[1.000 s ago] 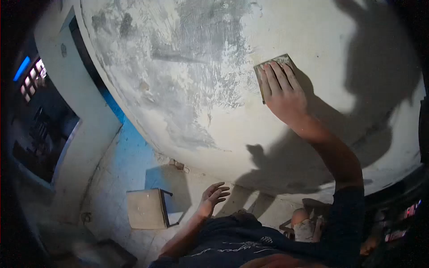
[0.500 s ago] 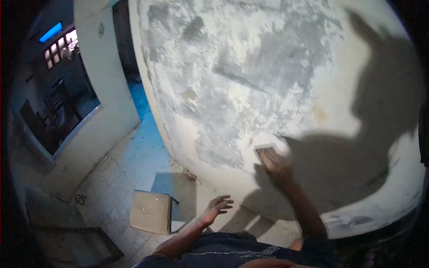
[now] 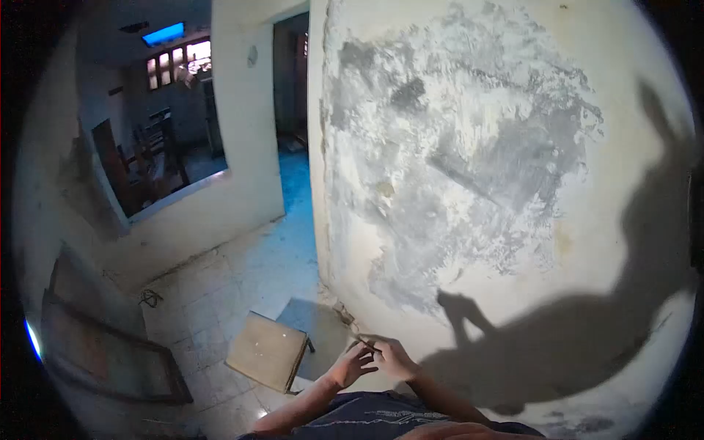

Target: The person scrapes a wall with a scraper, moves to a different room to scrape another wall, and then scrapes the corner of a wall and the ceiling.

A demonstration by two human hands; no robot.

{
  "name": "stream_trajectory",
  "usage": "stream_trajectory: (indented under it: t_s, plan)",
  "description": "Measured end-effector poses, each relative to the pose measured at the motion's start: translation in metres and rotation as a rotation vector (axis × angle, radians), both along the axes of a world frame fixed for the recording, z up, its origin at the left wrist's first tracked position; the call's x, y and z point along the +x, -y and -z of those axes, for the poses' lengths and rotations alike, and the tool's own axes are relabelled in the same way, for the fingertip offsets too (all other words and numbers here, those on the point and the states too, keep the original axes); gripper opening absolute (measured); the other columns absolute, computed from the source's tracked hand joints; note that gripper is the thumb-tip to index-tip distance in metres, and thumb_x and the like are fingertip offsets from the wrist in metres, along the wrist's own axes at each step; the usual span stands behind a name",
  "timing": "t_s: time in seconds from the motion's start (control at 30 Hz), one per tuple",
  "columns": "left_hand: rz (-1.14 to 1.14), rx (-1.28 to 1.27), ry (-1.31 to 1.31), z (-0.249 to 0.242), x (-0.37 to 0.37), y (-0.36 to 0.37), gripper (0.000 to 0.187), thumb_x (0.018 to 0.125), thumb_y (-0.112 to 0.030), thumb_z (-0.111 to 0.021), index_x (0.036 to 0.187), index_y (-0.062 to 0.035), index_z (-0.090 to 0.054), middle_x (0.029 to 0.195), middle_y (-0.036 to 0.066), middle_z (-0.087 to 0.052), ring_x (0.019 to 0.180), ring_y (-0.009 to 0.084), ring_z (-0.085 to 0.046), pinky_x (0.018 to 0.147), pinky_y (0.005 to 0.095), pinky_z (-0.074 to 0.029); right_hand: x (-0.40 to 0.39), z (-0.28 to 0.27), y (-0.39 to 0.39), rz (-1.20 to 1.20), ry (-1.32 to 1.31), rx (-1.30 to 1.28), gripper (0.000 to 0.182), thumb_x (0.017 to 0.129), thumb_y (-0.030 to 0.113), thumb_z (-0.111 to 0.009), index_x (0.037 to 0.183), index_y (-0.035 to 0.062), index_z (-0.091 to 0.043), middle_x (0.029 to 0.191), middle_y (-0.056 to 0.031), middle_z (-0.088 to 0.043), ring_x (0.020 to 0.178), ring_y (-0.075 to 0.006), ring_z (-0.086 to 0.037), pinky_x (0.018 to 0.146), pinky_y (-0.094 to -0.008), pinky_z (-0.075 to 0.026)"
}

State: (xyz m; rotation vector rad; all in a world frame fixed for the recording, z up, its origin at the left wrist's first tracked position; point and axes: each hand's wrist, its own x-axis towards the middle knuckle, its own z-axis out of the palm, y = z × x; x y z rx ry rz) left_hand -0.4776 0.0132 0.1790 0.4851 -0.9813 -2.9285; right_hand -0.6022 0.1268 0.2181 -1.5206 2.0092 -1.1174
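My right hand [image 3: 396, 361] is low in front of my body, fingers closed on a thin flat piece [image 3: 366, 342] seen almost edge-on, its kind unclear. Right beside it is my left hand [image 3: 350, 367], its fingers spread and fingertips close to the right hand and the piece. Ahead stands the wall [image 3: 587, 257], with a large patch of rough white and grey smears [image 3: 455, 161]. My dark shadow [image 3: 557, 345] falls across its lower right part.
A chair or stool with a tan seat [image 3: 268, 350] stands left of my hands. Farther left, a framed panel [image 3: 110, 352] leans by the wall. A doorway [image 3: 292, 95] and a wall opening [image 3: 158, 125] lie beyond. A cord [image 3: 151, 298] lies on the tiled floor.
My right hand has left the wall and come down and left with the flat piece, close to my left hand. The view has turned left, so the wall patch sits farther right.
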Motion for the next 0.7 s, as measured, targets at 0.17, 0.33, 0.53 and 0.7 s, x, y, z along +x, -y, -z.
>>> stream_trajectory:
  t_s: [0.17, 0.33, 0.53, 0.7]
  plan:
    - [-0.126, 0.084, 0.029, 0.007, 0.013, -0.004, 0.064, 0.087, -0.056, -0.057, 0.135, -0.0163, -0.041, 0.135, 0.009, -0.044, 0.125, 0.0293, -0.042, 0.103, 0.0512, -0.034, -0.004, 0.020, 0.018, -0.209, 0.019, 0.024, 0.040, 0.081, -0.005, -0.045, 0.119, 0.0003, -0.057, 0.101, -0.0198, -0.066, 0.084, -0.0327, -0.067, 0.076, -0.0388, -0.054]
    - [-0.161, 0.038, -0.040, -0.028, 0.016, -0.018, 0.065, 0.088, -0.057, -0.054, 0.138, -0.0169, -0.040, 0.142, 0.010, -0.040, 0.129, 0.0308, -0.038, 0.107, 0.0521, -0.029, 0.003, -0.021, 0.007, -0.231, -0.085, -0.096, 0.038, 0.084, -0.005, -0.046, 0.120, -0.0003, -0.056, 0.103, -0.0174, -0.065, 0.083, -0.0248, -0.068, 0.068, -0.0344, -0.055]
    - [-0.061, -0.014, -0.044, -0.012, 0.000, -0.046, 0.059, 0.087, -0.051, -0.059, 0.131, -0.0130, -0.047, 0.131, 0.008, -0.049, 0.120, 0.0301, -0.046, 0.103, 0.0501, -0.034, 0.005, 0.019, -0.030, -0.030, 0.046, -0.294, 0.040, 0.080, 0.002, -0.057, 0.121, 0.0022, -0.057, 0.099, -0.0195, -0.065, 0.079, -0.0314, -0.067, 0.071, -0.0373, -0.054]
    - [0.101, -0.070, -0.088, -0.029, -0.043, -0.092, 0.065, 0.083, -0.053, -0.065, 0.131, -0.0135, -0.046, 0.131, 0.009, -0.048, 0.119, 0.0298, -0.045, 0.103, 0.0509, -0.034, -0.019, -0.001, -0.101, 0.129, 0.420, -0.168, 0.027, 0.090, 0.001, -0.051, 0.116, -0.0019, -0.059, 0.087, -0.0157, -0.068, 0.078, -0.0236, -0.070, 0.063, -0.0322, -0.056]
